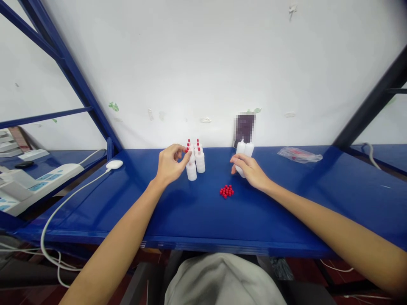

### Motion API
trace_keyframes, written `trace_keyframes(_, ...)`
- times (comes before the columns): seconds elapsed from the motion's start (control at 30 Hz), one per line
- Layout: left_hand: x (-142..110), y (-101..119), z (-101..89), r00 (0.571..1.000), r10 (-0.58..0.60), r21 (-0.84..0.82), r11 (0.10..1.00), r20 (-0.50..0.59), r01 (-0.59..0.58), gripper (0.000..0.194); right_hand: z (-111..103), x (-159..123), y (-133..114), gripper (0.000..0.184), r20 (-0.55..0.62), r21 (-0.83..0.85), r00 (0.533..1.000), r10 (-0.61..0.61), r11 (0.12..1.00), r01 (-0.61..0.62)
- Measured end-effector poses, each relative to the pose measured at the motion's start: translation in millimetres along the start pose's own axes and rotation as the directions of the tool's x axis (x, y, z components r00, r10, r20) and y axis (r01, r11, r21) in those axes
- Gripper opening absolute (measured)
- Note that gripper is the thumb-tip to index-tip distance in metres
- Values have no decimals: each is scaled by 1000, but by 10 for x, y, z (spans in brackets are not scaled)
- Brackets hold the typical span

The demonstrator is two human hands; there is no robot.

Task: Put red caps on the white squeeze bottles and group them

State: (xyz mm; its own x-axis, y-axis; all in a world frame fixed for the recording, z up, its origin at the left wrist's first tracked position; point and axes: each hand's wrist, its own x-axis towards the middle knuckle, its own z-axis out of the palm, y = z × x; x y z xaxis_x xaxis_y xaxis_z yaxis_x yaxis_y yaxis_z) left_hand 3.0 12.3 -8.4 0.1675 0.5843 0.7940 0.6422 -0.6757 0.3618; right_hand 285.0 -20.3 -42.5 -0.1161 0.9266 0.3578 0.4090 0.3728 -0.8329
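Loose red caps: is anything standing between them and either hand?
Nothing visible stands between the right hand and the loose red caps. From the left hand, the front white bottle of the left group stands roughly on the straight line to them.

From my remote seat I am seeing a bare left hand (171,164) and right hand (252,170), both showing slim fingers (242,159) and running into slender, bare forearms (127,237). Over the body I am wearing a pale grey garment (222,281), its loose cloth bunching into soft, rounded folds with darker grey creases.
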Motion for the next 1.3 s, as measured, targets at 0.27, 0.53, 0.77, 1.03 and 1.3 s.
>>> trace_keyframes(0.27, -63, 35, -13, 988, 99, 183, 976, 122, -120, 29, 5, -8, 34, 45, 33, -29, 999, -29, 999, 30)
trace_keyframes(0.53, -242, 468, 218, 778, 472, 31, 848, 415, -530, 24, 30, -8, 9, 45, 68, -64, 996, -52, 996, 56)
trace_keyframes(0.77, -365, 506, 463, 583, 394, -70, 864, 710, -499, 33, 36, -9, 1, 47, 64, -104, 995, -80, 991, 86)
trace_keyframes(1.03, -335, 496, 467, 607, 371, -125, 905, 703, -407, 27, 43, -39, -41, 50, 98, -151, 989, -112, 981, 126)
trace_keyframes(1.3, -336, 528, 477, 870, 309, -193, 948, 384, -251, 20, 33, -92, -104, 45, 200, -216, 959, -199, 946, 241)
